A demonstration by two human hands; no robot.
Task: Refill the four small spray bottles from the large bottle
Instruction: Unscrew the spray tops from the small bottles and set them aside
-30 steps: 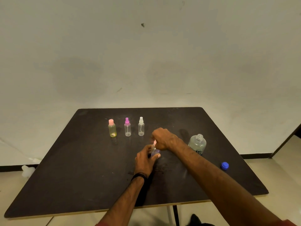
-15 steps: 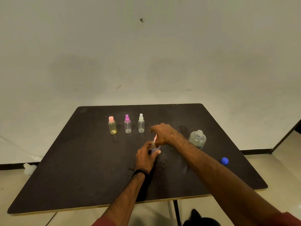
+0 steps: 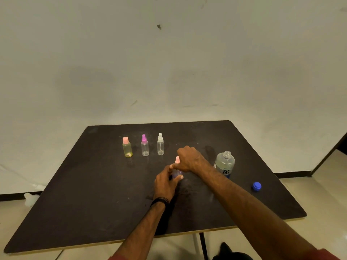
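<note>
My left hand (image 3: 166,182) grips the body of a small purple spray bottle (image 3: 177,172) standing on the black table (image 3: 90,194). My right hand (image 3: 189,159) pinches that bottle's pink spray top (image 3: 177,160). Three more small bottles stand in a row behind: a yellow one with a pink cap (image 3: 127,147), a clear one with a magenta sprayer (image 3: 145,145) and a clear one with a white sprayer (image 3: 160,144). The large clear bottle (image 3: 225,164) stands uncapped to the right of my right wrist.
A blue cap (image 3: 256,185) lies near the table's right edge. A white object (image 3: 31,198) sits on the floor at the left. A bare wall rises behind the table, and a table leg (image 3: 203,244) shows under the front edge.
The camera view has shifted slightly. Both hands stay on the purple bottle and its pink top, with my right hand turned a little over the top.
</note>
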